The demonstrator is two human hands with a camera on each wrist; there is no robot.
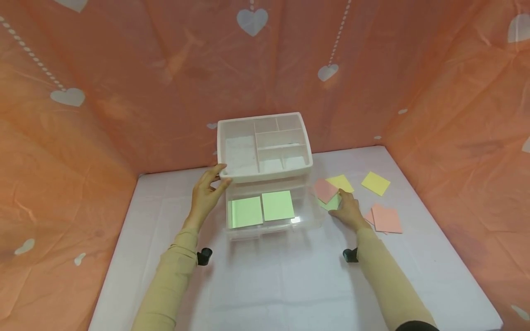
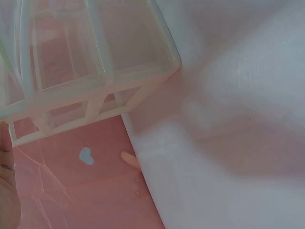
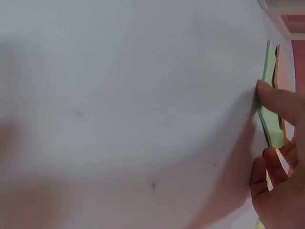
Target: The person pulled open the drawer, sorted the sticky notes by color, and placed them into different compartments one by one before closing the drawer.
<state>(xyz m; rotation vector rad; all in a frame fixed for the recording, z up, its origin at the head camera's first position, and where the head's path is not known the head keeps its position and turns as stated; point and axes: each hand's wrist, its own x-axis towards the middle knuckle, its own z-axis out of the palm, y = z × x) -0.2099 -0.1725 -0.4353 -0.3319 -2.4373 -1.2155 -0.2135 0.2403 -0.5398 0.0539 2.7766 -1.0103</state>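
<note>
A plastic drawer organizer (image 1: 265, 177) stands at the back of the table, its clear drawer (image 1: 304, 207) pulled out. Two green sticky note pads (image 1: 278, 205) lie side by side in that drawer. My left hand (image 1: 205, 193) holds the front left corner of the organizer's white top; only its edge shows in the left wrist view. To the right of the drawer, my right hand (image 1: 349, 209) pinches a green sticky note pad (image 3: 270, 95) between thumb and fingers. A pink pad (image 1: 325, 190) partly covers the green one, and a yellow pad (image 1: 341, 183) lies behind.
The organizer's white top tray (image 1: 239, 154) is split into several compartments. Farther right on the table lie another yellow pad (image 1: 376, 184) and overlapping pink pads (image 1: 387, 219). An orange cloth with hearts (image 1: 178, 92) hangs behind the white tabletop (image 1: 269, 285) and along its sides.
</note>
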